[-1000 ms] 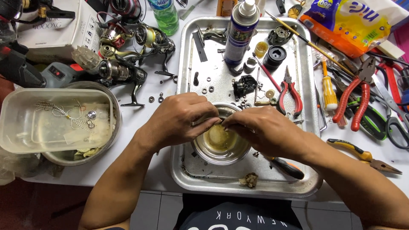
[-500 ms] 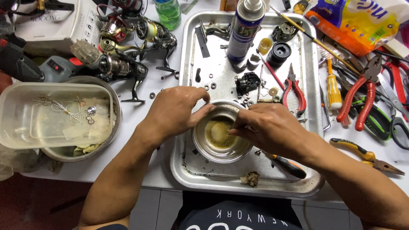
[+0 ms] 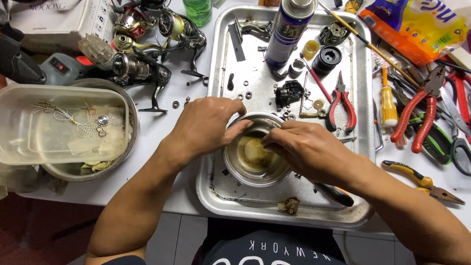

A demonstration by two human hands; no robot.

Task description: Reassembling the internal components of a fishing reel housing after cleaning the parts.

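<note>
Both hands meet over a small steel bowl (image 3: 255, 157) that sits near the middle of a metal tray (image 3: 216, 196) on the white desk (image 3: 167, 122), likely so drips and loose parts stay inside the tray. The left hand (image 3: 208, 125) curls on the bowl's left rim, steadying it. The right hand (image 3: 306, 149) reaches in from the right, fingers (image 3: 270, 140) pinched together over murky yellowish liquid; whether they grasp anything I cannot tell. At far left, a clear plastic tub (image 3: 29, 142) holds small metal lures and rests in a larger steel bowl (image 3: 127, 105).
</note>
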